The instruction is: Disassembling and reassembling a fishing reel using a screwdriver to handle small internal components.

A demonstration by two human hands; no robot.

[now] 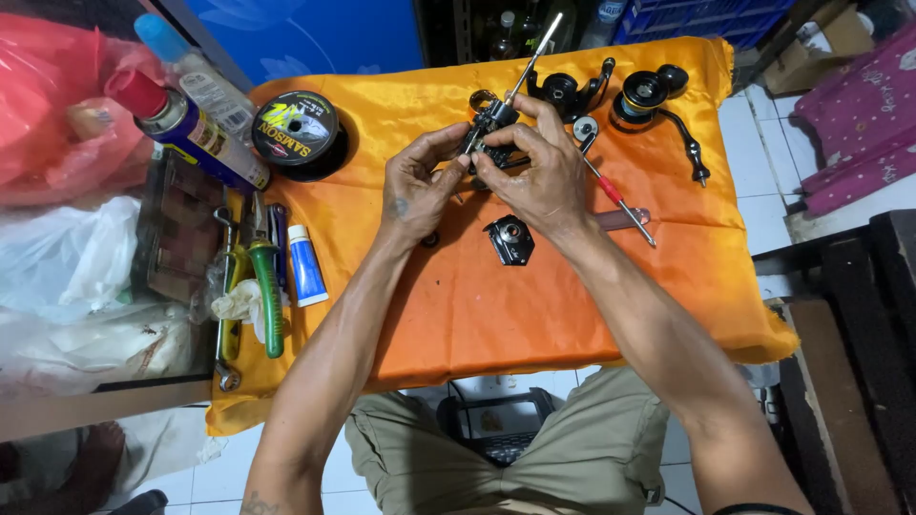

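Head view: both hands meet over the far middle of a worktop (458, 315) draped in orange cloth. The left hand (420, 186) and the right hand (544, 172) are close together, fingers curled around a dark fishing reel body (494, 119) held just above the cloth. A thin metal shaft (536, 52) sticks up and away from the reel body toward the far edge. Both hands are clamped on the reel body, the left pinching its near side, the right wrapped over its right side.

Just below the right hand a black reel side cover (510, 238) lies on the cloth. A red-handled screwdriver (618, 200) lies slanted just right of the right hand. Farther back sit a black rotor part (565, 91) and a black spool (641, 93), with a black crank handle (689, 143) curving down beside the spool.

At the left, a round spool of fishing line (294, 129) rests on the cloth's far left corner. Beside it lie a spray can with a red cap (186, 129) and a clear bottle with a blue cap (196, 72). Along the left edge lie green-handled pliers (267, 286), a small white and blue tube (305, 267), a wrench (227, 305) and a crumpled white rag (239, 303). A red plastic bag (57, 105) sits at far left.
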